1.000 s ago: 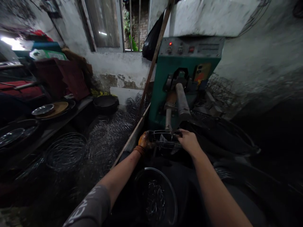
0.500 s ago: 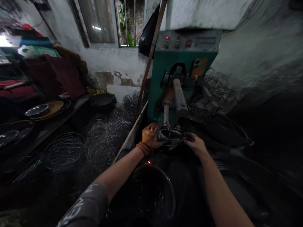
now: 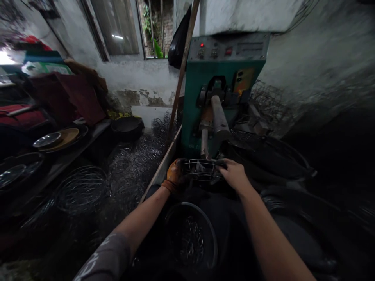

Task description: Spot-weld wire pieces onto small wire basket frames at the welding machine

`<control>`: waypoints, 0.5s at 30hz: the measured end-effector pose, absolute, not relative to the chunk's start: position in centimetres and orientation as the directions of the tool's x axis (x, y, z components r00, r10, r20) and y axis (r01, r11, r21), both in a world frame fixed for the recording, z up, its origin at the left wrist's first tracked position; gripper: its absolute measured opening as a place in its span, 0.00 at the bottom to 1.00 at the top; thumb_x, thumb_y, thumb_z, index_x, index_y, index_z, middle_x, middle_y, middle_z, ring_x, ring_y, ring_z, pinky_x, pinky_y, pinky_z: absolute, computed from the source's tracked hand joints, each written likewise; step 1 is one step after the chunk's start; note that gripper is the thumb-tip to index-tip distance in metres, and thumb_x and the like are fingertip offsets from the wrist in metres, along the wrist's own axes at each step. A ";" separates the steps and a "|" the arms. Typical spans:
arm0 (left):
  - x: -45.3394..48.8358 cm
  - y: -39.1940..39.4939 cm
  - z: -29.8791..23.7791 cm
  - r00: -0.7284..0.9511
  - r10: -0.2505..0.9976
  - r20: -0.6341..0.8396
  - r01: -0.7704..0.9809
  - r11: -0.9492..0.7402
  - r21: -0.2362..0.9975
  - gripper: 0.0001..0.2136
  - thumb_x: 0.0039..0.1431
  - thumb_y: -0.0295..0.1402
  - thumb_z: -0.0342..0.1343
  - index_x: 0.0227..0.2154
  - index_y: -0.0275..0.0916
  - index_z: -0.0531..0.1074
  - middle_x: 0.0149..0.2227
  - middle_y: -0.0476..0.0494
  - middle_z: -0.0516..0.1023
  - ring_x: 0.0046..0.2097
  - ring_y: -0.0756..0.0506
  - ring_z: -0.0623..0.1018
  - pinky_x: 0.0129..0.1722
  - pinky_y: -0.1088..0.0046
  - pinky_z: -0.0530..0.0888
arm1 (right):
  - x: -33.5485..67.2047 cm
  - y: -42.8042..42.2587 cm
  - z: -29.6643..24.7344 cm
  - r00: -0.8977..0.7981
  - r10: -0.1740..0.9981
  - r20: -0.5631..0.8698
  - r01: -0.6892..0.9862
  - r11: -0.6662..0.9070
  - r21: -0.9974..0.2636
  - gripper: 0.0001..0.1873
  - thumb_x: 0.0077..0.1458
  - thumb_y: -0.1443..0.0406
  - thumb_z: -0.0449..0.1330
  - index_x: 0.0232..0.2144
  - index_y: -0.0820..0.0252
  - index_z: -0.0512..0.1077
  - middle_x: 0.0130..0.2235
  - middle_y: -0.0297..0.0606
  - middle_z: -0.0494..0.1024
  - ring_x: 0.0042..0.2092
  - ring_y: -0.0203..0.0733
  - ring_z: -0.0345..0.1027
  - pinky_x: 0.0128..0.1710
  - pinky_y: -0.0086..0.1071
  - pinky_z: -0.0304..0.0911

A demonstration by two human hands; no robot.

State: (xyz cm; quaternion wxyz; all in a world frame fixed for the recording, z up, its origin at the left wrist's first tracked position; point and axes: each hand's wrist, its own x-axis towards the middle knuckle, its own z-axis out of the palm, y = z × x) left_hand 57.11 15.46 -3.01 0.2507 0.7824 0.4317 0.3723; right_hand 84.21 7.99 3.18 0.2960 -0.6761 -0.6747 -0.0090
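Observation:
Both hands grip a round wire frame (image 3: 202, 178) with thin crossing wires, held just below the electrode arms of a green spot-welding machine (image 3: 191, 97). My left hand (image 3: 175, 172), in an orange-brown glove, is closed on the frame's left side; its fingertips are partly hidden. On the right side, my right hand (image 3: 234, 175) pinches the rim, its fingertips dark. The upper arm (image 3: 219, 117) and thinner lower arm (image 3: 204, 143) of the machine end behind the frame. Under my wrists sits a dark round bowl (image 3: 215, 242) containing many short metal pieces.
Tangled wire pieces (image 3: 137, 156) pile up left of a wooden board (image 3: 164, 166). A round wire grid (image 3: 82, 187) lies further left. Dark wire items (image 3: 272, 156) rest at right. A wooden pole (image 3: 181, 78) leans beside the machine.
The wire frame has moved slightly left and toward me, away from the electrode tips. Both hands moved left with it. A small orange spark above the bowl is gone.

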 end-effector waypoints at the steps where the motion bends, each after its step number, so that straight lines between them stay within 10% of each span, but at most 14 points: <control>1: 57.1 15.6 -3.1 0.336 0.868 0.365 0.487 -0.492 0.722 0.33 0.49 0.41 0.73 0.57 0.40 0.71 0.52 0.38 0.78 0.54 0.37 0.78 0.56 0.58 0.77 | 83.8 8.4 3.5 0.083 0.909 0.409 0.928 0.079 -0.365 0.12 0.57 0.68 0.60 0.41 0.60 0.82 0.43 0.46 0.85 0.48 0.53 0.80 0.52 0.41 0.73; 15: 58.9 17.6 -6.4 0.264 0.891 0.370 0.426 -0.452 0.784 0.35 0.49 0.41 0.74 0.58 0.36 0.68 0.54 0.36 0.77 0.55 0.37 0.79 0.57 0.57 0.77 | 83.2 10.6 4.3 0.045 0.933 0.358 0.969 0.046 -0.241 0.10 0.60 0.71 0.61 0.42 0.62 0.80 0.44 0.47 0.84 0.49 0.54 0.79 0.52 0.40 0.72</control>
